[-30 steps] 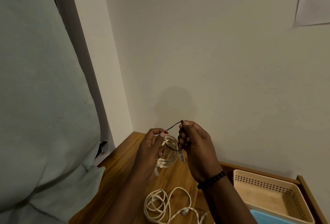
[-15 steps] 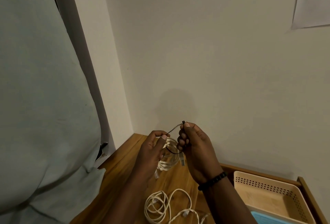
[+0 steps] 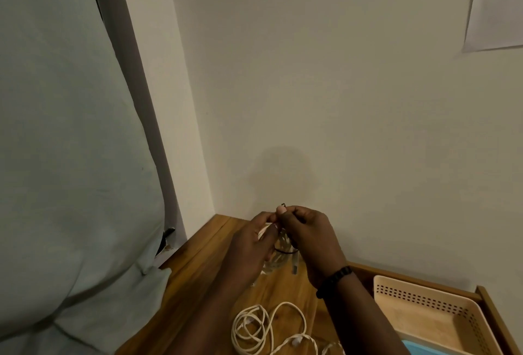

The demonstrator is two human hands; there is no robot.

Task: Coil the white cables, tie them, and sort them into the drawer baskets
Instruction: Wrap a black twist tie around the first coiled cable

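Observation:
A small coil of white cable (image 3: 278,255) hangs between both hands above the wooden top (image 3: 203,267). My left hand (image 3: 252,247) grips the coil from the left. My right hand (image 3: 308,238) pinches a thin black tie (image 3: 283,205) whose tip pokes up above the fingers; its loop (image 3: 283,251) runs around the coil below. The two hands touch at the fingertips. A second white cable (image 3: 263,329) lies loose and untied on the wood near the bottom edge.
A beige perforated basket (image 3: 424,298) sits in the open drawer at the lower right, with a blue basket's corner (image 3: 418,349) beside it. The drawer's wooden rim (image 3: 492,312) frames them. A pale curtain (image 3: 56,156) fills the left; a wall stands close behind.
My hands have come together: the right thumb and fingers closed in on the left, drawing the black tie short around the coil. The camera tilted slightly up.

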